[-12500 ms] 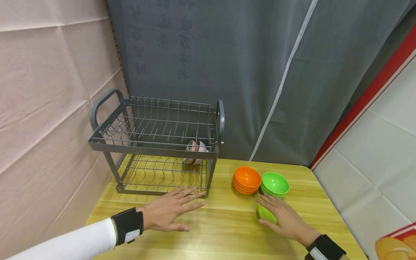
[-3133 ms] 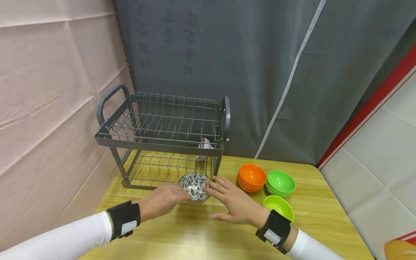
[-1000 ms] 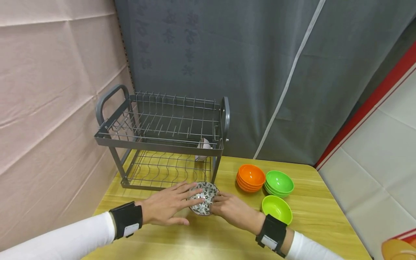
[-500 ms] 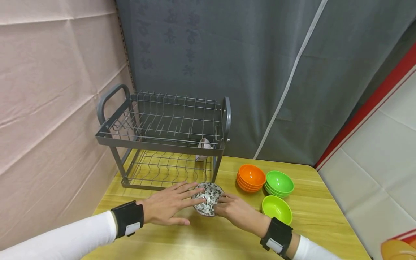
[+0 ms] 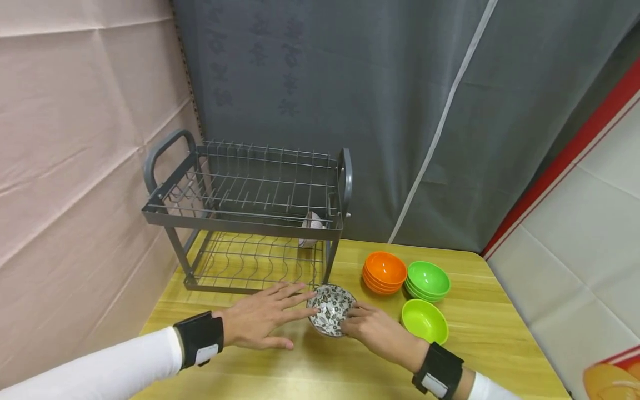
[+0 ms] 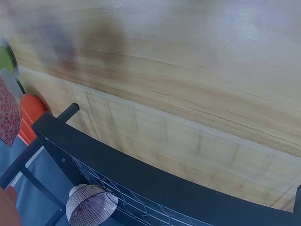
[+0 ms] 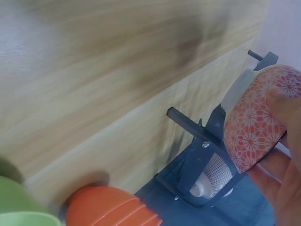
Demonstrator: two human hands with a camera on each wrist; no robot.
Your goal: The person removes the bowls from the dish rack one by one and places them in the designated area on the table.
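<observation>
A patterned bowl (image 5: 329, 310), black-and-white floral inside and red floral outside (image 7: 251, 125), is held above the table in front of the rack. My right hand (image 5: 377, 329) pinches its right-hand wall, thumb and fingers on either side in the right wrist view. My left hand (image 5: 265, 319) is spread palm down, its fingertips at the bowl's left rim; whether they touch it, I cannot tell. Behind them stands a grey two-tier dish rack (image 5: 245, 223). Another bowl, pale with fine stripes (image 6: 91, 205), sits tilted at the right end of its lower tier.
On the wooden table (image 5: 320, 366), right of the rack, are a stack of orange bowls (image 5: 385, 269) and a stack of green bowls (image 5: 428, 279). A lime-green bowl (image 5: 425, 321) sits in front of them, close by my right wrist. A grey curtain (image 5: 390, 111) hangs behind.
The patterned bowl left the rack's lower tier and passed from my left hand to my right. Over the last second my right hand has carried it rightward, while my left hand stays nearly still.
</observation>
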